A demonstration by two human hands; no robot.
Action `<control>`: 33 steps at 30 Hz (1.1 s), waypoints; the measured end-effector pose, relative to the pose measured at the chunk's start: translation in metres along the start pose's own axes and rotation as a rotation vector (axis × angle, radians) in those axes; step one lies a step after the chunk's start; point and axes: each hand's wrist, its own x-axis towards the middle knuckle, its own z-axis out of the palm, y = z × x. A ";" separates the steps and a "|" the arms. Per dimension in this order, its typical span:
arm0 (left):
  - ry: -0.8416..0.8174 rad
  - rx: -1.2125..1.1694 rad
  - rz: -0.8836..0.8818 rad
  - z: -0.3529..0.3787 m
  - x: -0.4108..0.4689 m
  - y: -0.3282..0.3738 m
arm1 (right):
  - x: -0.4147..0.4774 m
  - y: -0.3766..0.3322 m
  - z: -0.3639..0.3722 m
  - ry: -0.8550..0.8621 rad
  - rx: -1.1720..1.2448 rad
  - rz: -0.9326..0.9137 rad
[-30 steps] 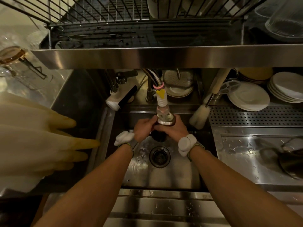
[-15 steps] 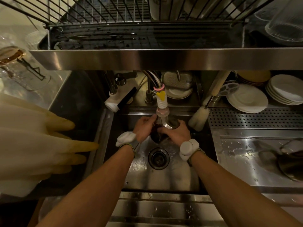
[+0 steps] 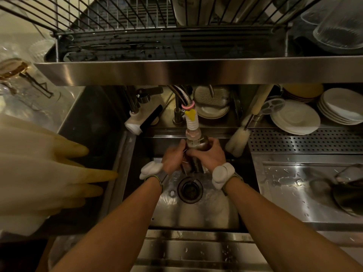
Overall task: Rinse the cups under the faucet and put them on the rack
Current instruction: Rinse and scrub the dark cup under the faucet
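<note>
A steel sink [image 3: 198, 214] in a dim, warm-lit kitchen, its floor wet around the drain [image 3: 190, 190]. Above it a steel shelf [image 3: 196, 70] carries the wire rack [image 3: 149, 20], with glassware at its right end. Behind the basin stand plates [image 3: 294, 118] and a brush [image 3: 237, 140]; a perforated drainboard [image 3: 304, 141] lies to the right, and pale gloves [image 3: 49, 173] hang at the left.

The cup [image 3: 201, 147] is over the drain, its mouth right under the faucet [image 3: 192, 124] nozzle. Both hands hold it between them: the left hand [image 3: 173, 157] curls round its left side, the right hand [image 3: 209, 156] wraps its right side with the thumb across the front
</note>
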 end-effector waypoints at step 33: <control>-0.182 -0.608 -0.363 -0.009 0.008 0.015 | 0.002 -0.026 0.003 -0.158 0.308 0.322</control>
